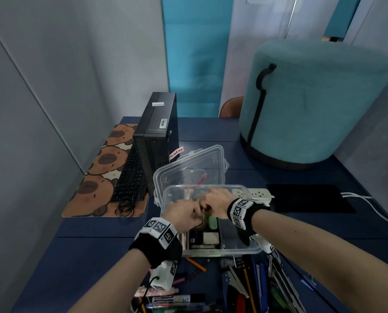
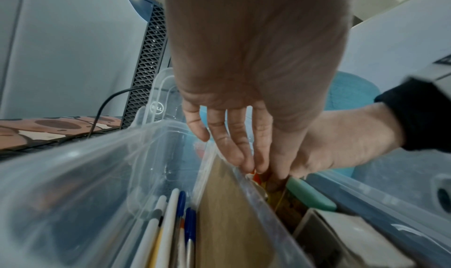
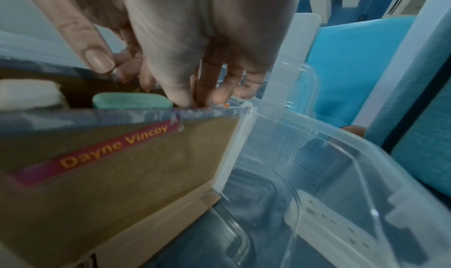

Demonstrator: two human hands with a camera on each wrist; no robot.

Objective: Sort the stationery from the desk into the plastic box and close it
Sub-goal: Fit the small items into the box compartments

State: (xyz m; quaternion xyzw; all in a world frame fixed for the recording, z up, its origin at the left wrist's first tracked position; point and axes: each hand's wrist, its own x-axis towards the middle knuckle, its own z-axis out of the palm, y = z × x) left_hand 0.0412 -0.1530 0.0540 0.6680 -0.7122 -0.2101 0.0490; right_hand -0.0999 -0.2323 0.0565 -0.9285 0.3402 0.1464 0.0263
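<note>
The clear plastic box [image 1: 242, 247] stands open on the blue desk, with a cardboard divider [image 3: 127, 171] inside. Both hands reach into its middle compartment. My left hand [image 1: 184, 214] points straight fingers [image 2: 234, 148] down, and their tips touch small orange and yellow items [image 2: 255, 176]. My right hand [image 1: 215, 204] dips bent fingers [image 3: 207, 83] behind the divider's edge, which hides the tips. A green eraser [image 3: 131, 101] and a white eraser [image 1: 211, 238] lie beside them. Pens [image 2: 175, 224] fill the left compartment. Loose stationery [image 1: 244, 288] is piled in front of the box.
The box's lid [image 1: 188, 168] leans behind it against a black computer tower [image 1: 157, 132]. A keyboard [image 1: 129, 177] lies on a patterned mat at the left. A white power strip [image 1: 256, 193] sits just right of the box, and a teal stool [image 1: 312, 100] stands at the back right.
</note>
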